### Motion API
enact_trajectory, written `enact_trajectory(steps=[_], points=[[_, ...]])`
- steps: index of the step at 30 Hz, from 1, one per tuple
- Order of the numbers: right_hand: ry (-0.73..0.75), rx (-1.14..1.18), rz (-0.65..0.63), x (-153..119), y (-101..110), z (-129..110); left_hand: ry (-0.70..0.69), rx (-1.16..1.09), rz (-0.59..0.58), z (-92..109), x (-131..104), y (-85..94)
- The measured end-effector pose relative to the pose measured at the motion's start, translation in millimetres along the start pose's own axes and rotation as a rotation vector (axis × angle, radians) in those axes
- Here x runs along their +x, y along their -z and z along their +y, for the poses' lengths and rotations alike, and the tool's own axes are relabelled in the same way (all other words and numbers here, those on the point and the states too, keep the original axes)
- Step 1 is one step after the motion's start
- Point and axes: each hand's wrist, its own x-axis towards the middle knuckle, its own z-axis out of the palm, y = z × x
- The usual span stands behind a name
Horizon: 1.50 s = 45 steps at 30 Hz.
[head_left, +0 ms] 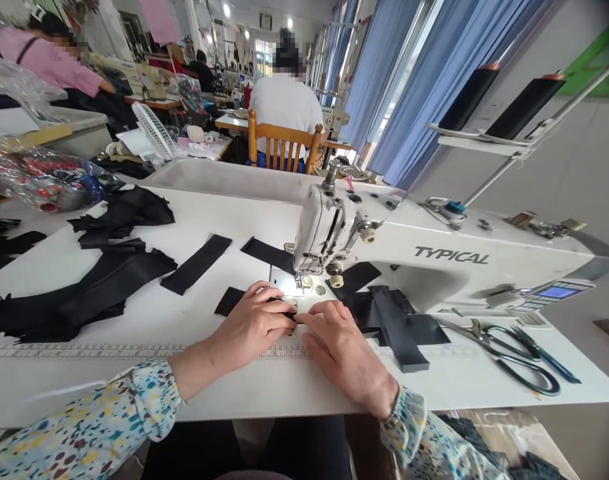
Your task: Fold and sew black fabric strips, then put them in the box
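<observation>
My left hand [257,323] holds a small black fabric strip [228,301] on the table in front of the needle, its fingers curled over the cloth. Most of that strip is hidden under the hand. My right hand [337,343] meets it from the other side, fingertips closed at the strip's right edge. Just beyond both hands are the presser foot [299,280] and the lit needle plate [279,281] of a white sewing machine [384,253]. Another black strip [267,253] lies left of the machine head, and one [197,265] farther left.
Black fabric pieces [79,287] are heaped at left. More black strips [394,327] overlap right of my right hand. Large scissors [489,343] and a blue-handled tool [554,360] lie at right. A printed ruler [149,351] runs along the table. Ahead, a person [287,107] sits on a wooden chair [284,137].
</observation>
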Motion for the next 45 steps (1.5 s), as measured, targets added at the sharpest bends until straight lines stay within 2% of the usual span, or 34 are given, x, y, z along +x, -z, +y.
enact_trajectory(steps=[7,10,15,21,28,39,45], points=[[0.074,-0.001,0.019,3,-2,7,0.118,0.022,-0.056,10,2,-0.7],[0.094,-0.023,0.023,2,-3,10,0.080,0.037,-0.058,10,5,2.2],[0.076,-0.047,-0.028,4,1,12,0.009,0.023,-0.136,6,9,6.1],[0.034,-0.039,-0.013,6,-1,11,0.037,-0.020,-0.077,-2,5,-3.6],[0.004,-0.242,-0.030,24,0,19,0.085,0.020,0.064,-6,25,-7.1],[0.004,-0.250,-0.036,36,-1,31,0.084,0.047,0.049,-16,29,-13.2],[0.026,-0.261,-0.008,35,0,27,0.111,0.047,0.037,-11,27,-9.5]])
